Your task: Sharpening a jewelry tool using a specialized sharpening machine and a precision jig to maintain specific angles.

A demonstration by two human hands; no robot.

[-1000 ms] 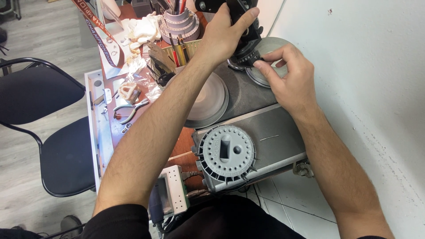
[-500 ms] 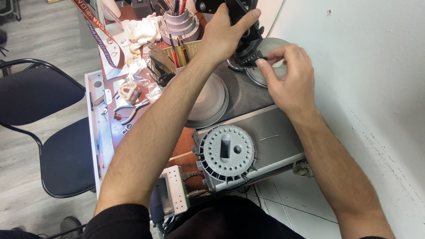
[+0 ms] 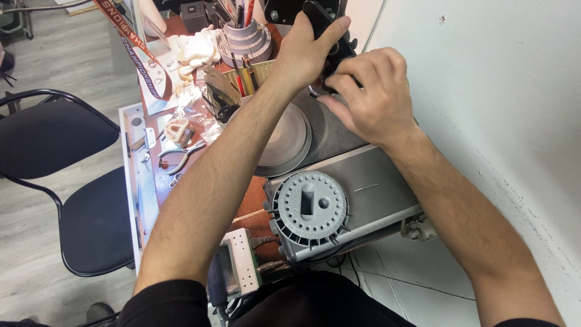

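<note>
- Since a second ago, right hand (image 3: pixel 370 97) has slid left, now covering the metal disc.
- Left hand (image 3: pixel 310 49) — fingers wrapped around a black device (image 3: pixel 330 30) at twelve o'clock of the grey machine (image 3: pixel 339 200).
- Right fingers curl against the device's base; grip unclear.

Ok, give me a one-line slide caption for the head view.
Left hand and right hand grip a black device above a grey machine with a round slotted disc.

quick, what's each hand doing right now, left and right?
Left hand: closed on the black part.
Right hand: fingers curled against the same part; grip cannot be told.
</note>
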